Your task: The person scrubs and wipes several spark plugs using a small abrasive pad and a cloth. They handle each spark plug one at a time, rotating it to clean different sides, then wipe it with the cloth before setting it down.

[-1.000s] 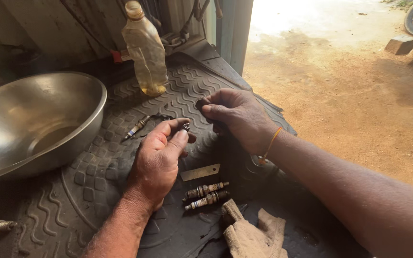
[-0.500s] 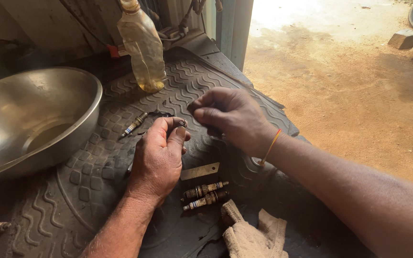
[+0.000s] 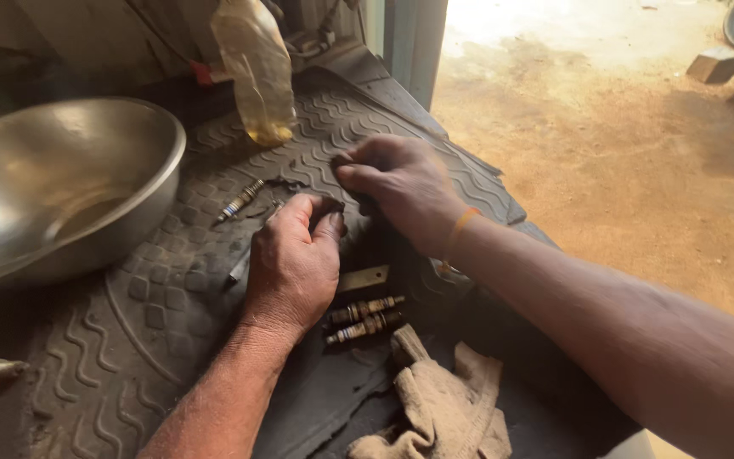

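At the bottom centre of the frame a crumpled tan cloth rag (image 3: pixel 435 408) lies on the black ribbed rubber mat (image 3: pixel 104 340). Just above it, two small brass-and-dark spark plugs (image 3: pixel 365 319) lie side by side, near the left wrist. The left hand (image 3: pixel 293 259), at centre, is curled narrow, its thumb and fingertips pinching a small dark part (image 3: pixel 333 206) that is too small to identify. The right hand (image 3: pixel 401 187), just above and to the right, is also closed, fingertips pressed on the mat beside that part. Further left lies another slim spark plug (image 3: pixel 238 202). A large steel bowl (image 3: pixel 53 187) fills the upper left; a clear plastic bottle (image 3: pixel 256 72) stands at top centre.
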